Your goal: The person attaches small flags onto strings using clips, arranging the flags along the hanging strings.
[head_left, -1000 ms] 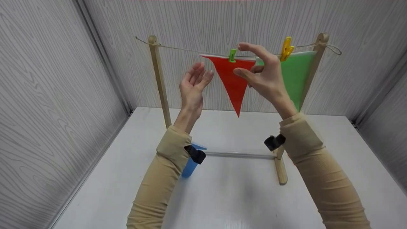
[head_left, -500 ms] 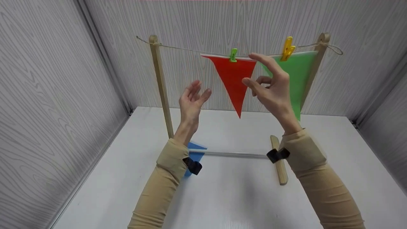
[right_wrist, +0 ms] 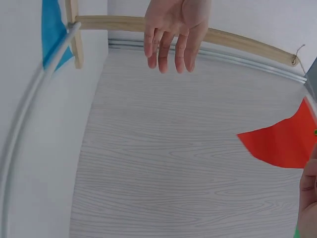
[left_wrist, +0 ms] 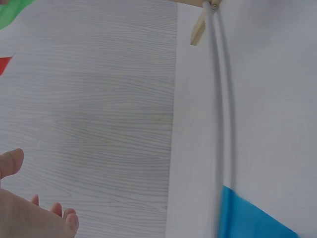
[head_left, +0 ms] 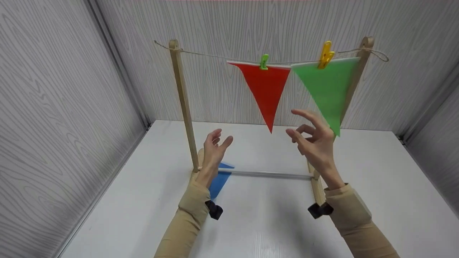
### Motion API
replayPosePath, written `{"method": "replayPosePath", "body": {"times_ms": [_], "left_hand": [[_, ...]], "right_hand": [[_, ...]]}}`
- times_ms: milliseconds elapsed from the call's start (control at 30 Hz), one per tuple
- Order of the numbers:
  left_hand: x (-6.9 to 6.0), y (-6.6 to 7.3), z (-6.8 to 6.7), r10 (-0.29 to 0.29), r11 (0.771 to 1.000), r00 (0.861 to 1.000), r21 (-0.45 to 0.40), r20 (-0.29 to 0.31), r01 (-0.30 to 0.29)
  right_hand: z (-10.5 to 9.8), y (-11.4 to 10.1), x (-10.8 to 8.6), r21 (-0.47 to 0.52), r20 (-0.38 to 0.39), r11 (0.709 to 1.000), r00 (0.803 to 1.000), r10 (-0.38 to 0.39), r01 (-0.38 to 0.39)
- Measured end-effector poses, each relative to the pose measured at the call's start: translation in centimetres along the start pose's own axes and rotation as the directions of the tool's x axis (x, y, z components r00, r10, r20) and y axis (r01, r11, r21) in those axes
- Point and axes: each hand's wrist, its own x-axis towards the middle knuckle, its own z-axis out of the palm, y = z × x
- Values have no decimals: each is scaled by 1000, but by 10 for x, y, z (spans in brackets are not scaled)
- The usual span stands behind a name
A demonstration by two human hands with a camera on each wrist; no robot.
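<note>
A red triangular flag [head_left: 266, 89] hangs from a string [head_left: 209, 55], held by a green clothespin [head_left: 264, 62]. To its right hangs a green triangular flag [head_left: 328, 84] under a yellow clothespin [head_left: 325, 55]. My left hand [head_left: 214, 150] is in the air near the left post, fingers loosely bent and holding nothing. Below the green flag's tip area, my right hand [head_left: 315, 141] hovers with thumb and forefinger apart, nothing between them. A blue triangular flag [head_left: 219, 182] lies on the table, partly hidden behind my left wrist.
Two wooden posts, the left post [head_left: 184, 107] and the right post [head_left: 355, 82], carry the string. A pale rod [head_left: 269, 174] joins their feet low over the white table [head_left: 258, 222]. Wood-grain panels [head_left: 46, 89] enclose the sides and back.
Both hands have come down from the string, away from the red flag and its green clothespin. The green flag is now more fully in view. Both hanging flags stay on the string.
</note>
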Motion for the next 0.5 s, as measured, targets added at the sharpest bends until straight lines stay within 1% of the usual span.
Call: {"method": "replayPosePath", "body": {"times_ms": [167,300,433,500], "left_hand": [[-8,-23,-2,-40,998,999,52,-15,41],[-13,-36,-3,-77,995,996,68,-35,79],[-17,-48,-5,-123,988,990,88,-68,128],[-19,-54,-5,-148,981,985,111,-86,157]], "right_hand": [[-13,21,-28,63,-24,995,996,84,-82],[-22,35,-48,90,-73,986,986,147,-140],[-28,45,-64,81,-125,974,968,219,-210],[-31,49,-72,60,-154,964,952,266,-259]]}}
